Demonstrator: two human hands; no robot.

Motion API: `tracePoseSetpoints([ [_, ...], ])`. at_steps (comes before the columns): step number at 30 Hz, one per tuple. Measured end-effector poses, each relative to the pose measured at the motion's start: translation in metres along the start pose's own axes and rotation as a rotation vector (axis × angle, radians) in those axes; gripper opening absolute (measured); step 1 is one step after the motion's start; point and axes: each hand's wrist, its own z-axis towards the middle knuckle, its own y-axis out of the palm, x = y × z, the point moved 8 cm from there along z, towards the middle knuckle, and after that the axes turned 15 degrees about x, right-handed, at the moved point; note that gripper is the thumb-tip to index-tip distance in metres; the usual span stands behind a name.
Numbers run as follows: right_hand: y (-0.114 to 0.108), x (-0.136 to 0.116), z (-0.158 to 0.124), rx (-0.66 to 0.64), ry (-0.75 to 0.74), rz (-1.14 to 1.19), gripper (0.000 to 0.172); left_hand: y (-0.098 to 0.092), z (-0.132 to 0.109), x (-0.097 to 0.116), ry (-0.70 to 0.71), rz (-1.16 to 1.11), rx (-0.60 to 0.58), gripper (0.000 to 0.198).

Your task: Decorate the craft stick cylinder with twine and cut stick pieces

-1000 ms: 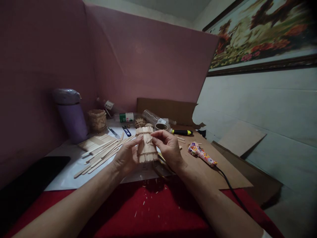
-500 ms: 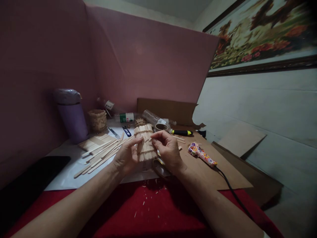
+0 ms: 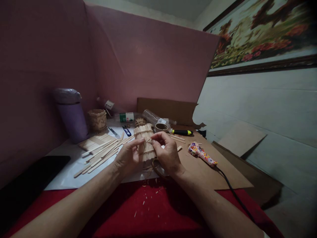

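Note:
Wooden craft sticks stand side by side around a small cup (image 3: 146,148), with a twine band near its top and another near its bottom. My left hand (image 3: 126,156) is closed around the cup's left side, thumb pressed on the front. On the cup's face lie small pale wood slivers (image 3: 149,139). At the right edge of the cup, my right hand (image 3: 169,154) is closed in a pinch, thumb and forefinger at the slivers; they seem to grip one, though its end is hidden. Loose craft sticks (image 3: 102,157) lie left of my left hand.
A flowered glue gun (image 3: 201,154) with a black cord rests on cardboard (image 3: 223,172) at right. Farther back are a tape roll (image 3: 161,127), a black-yellow cutter (image 3: 182,132), plastic bottles (image 3: 155,116) and a twine-wrapped cup (image 3: 97,120). A purple tumbler (image 3: 73,120) stands at left.
My left thumb has slid a little right across the cup's front, closer to the slivers. The right hand has shifted slightly left, still pinching. The cup stays nearly in place.

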Motion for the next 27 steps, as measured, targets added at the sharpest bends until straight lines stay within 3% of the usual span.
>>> tracePoseSetpoints([
  [3,0.001,0.004,-0.003,0.019,0.026,-0.016,0.007,0.002,-0.002,-0.003,0.010,0.055,-0.016,0.034],
  [10,0.003,0.005,-0.005,0.014,0.079,0.011,0.003,0.000,-0.004,-0.001,0.091,0.126,0.083,0.039],
  [17,0.004,0.018,-0.002,0.026,0.224,0.186,0.011,-0.002,-0.007,0.004,0.103,0.114,0.162,0.034],
  [22,0.004,0.014,-0.002,0.008,0.171,0.145,0.011,0.001,-0.006,0.007,0.148,0.109,0.129,0.029],
  [27,0.007,0.015,-0.003,-0.009,0.165,0.118,0.013,0.001,-0.005,0.009,0.209,0.129,0.109,0.037],
])
